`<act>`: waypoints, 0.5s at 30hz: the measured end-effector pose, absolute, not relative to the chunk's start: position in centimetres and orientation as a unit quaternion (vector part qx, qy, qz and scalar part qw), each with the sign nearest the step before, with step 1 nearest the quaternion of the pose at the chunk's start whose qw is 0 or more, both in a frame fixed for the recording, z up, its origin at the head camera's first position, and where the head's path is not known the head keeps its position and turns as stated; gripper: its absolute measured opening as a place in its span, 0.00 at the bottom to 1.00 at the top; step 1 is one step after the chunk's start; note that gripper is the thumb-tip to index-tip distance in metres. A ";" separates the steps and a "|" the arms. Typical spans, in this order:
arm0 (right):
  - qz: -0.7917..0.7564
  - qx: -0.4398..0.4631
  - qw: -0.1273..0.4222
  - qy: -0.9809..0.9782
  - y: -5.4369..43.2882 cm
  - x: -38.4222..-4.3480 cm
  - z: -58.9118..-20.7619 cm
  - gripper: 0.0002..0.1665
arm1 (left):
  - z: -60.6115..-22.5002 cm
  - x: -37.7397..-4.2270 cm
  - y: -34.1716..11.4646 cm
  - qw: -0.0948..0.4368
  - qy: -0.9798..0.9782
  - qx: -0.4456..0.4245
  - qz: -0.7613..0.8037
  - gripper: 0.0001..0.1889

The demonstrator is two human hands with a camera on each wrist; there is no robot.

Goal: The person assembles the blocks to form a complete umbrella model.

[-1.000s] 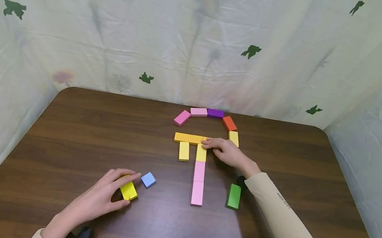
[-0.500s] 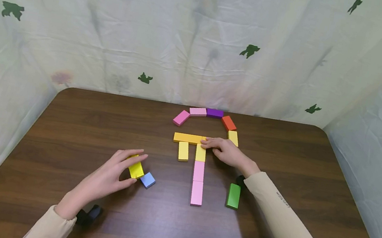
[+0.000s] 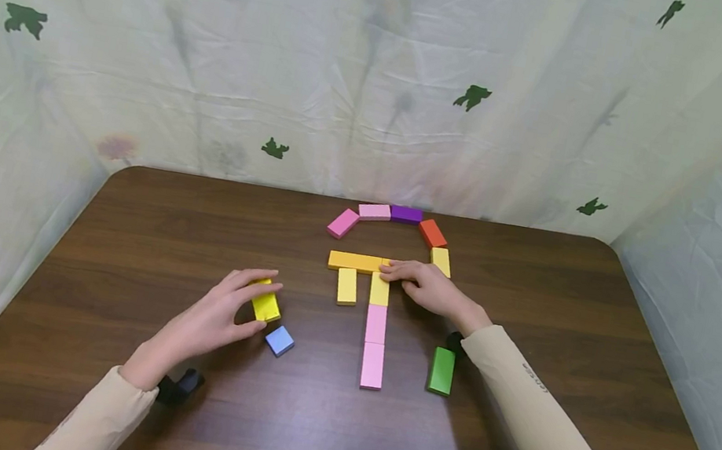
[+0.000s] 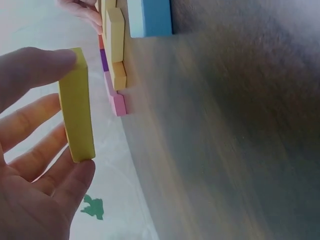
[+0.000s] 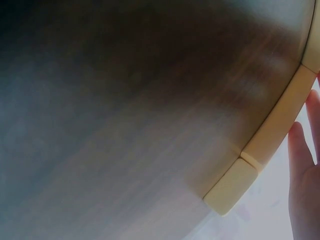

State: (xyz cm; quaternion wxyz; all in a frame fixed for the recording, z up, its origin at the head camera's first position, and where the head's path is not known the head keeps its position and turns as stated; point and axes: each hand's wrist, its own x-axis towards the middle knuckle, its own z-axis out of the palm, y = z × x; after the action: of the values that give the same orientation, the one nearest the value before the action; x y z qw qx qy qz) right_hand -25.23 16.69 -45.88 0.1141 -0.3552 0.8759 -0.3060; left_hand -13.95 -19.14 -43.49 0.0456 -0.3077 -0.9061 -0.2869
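My left hand [image 3: 208, 323] pinches a yellow block [image 4: 77, 110] between thumb and fingertips, by its two ends. It is held just beyond a blue block [image 3: 279, 341] on the table. My right hand [image 3: 432, 289] rests at the right part of a row with an orange block [image 3: 355, 262], its fingertips touching the blocks there and partly covering them. Below that row, a yellow block [image 3: 380, 289] and two pink blocks [image 3: 376, 325] run in a line toward me. Another pale yellow block [image 3: 346, 287] stands off to the left of that line.
An arc of pink [image 3: 343, 224], light pink [image 3: 374, 212], purple [image 3: 406, 215], red [image 3: 433, 233] and yellow [image 3: 441, 261] blocks curves along the far table edge. Right of the line lies a green block [image 3: 441, 371], near my right sleeve. A patterned curtain [image 3: 214, 73] hangs behind the table.
My left hand has carried the yellow block away from me and slightly right, from beside the blue block to beyond it. My right hand stays in place.
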 end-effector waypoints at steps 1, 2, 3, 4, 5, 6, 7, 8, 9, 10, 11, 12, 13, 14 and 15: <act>-0.306 -0.354 0.115 0.876 16.7 -25.2 -45.9 0.24 | -43.5 -14.1 -19.1 0.045 -0.906 -0.308 -0.287 0.30; -0.306 -0.353 0.116 0.877 16.7 -25.2 -45.9 0.24 | -43.5 -14.3 -19.0 0.044 -0.906 -0.308 -0.286 0.29; -0.306 -0.352 0.116 0.877 16.7 -25.2 -45.9 0.24 | -43.5 -14.4 -19.0 0.044 -0.907 -0.308 -0.285 0.29; -0.306 -0.351 0.117 0.877 16.7 -25.2 -45.9 0.24 | -43.5 -14.6 -18.9 0.042 -0.907 -0.308 -0.285 0.28; -0.306 -0.350 0.118 0.878 16.7 -25.2 -45.8 0.24 | -43.5 -14.8 -18.8 0.040 -0.908 -0.307 -0.284 0.28; -0.306 -0.349 0.118 0.878 16.7 -25.2 -45.9 0.24 | -43.5 -15.0 -18.8 0.039 -0.908 -0.307 -0.282 0.28; -0.306 -0.348 0.119 0.878 16.7 -25.2 -45.8 0.24 | -43.5 -15.1 -18.7 0.037 -0.908 -0.307 -0.282 0.28; -0.306 -0.347 0.119 0.879 16.7 -25.2 -45.8 0.24 | -43.5 -15.3 -18.6 0.036 -0.909 -0.307 -0.281 0.27; -0.306 -0.346 0.120 0.879 16.7 -25.2 -45.8 0.24 | -43.5 -15.4 -18.6 0.034 -0.909 -0.306 -0.282 0.27; -0.306 -0.345 0.121 0.879 16.7 -25.2 -45.8 0.24 | -43.6 -15.6 -18.5 0.034 -0.908 -0.306 -0.284 0.27; -0.307 -0.345 0.121 0.879 16.6 -25.2 -45.8 0.24 | -43.7 -15.8 -18.4 0.034 -0.908 -0.306 -0.286 0.26; -0.308 -0.344 0.122 0.879 16.6 -25.2 -45.8 0.24 | -43.7 -16.0 -18.4 0.034 -0.907 -0.305 -0.287 0.26; -0.307 -0.344 0.122 0.879 16.6 -25.2 -45.8 0.24 | -43.8 -16.2 -18.3 0.035 -0.907 -0.304 -0.289 0.26; -0.307 -0.344 0.122 0.879 16.6 -25.2 -45.8 0.24 | -43.9 -16.5 -18.2 0.037 -0.906 -0.304 -0.291 0.26; -0.307 -0.344 0.121 0.879 16.6 -25.3 -45.8 0.24 | -44.0 -16.7 -18.1 0.040 -0.906 -0.304 -0.293 0.25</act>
State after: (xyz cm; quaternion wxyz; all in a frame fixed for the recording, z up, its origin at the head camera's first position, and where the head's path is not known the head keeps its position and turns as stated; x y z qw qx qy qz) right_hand -25.25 16.64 -45.83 0.1208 -0.3444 0.8791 -0.3066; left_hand -16.71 -18.12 -43.97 0.0396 -0.3045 -0.9056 -0.2926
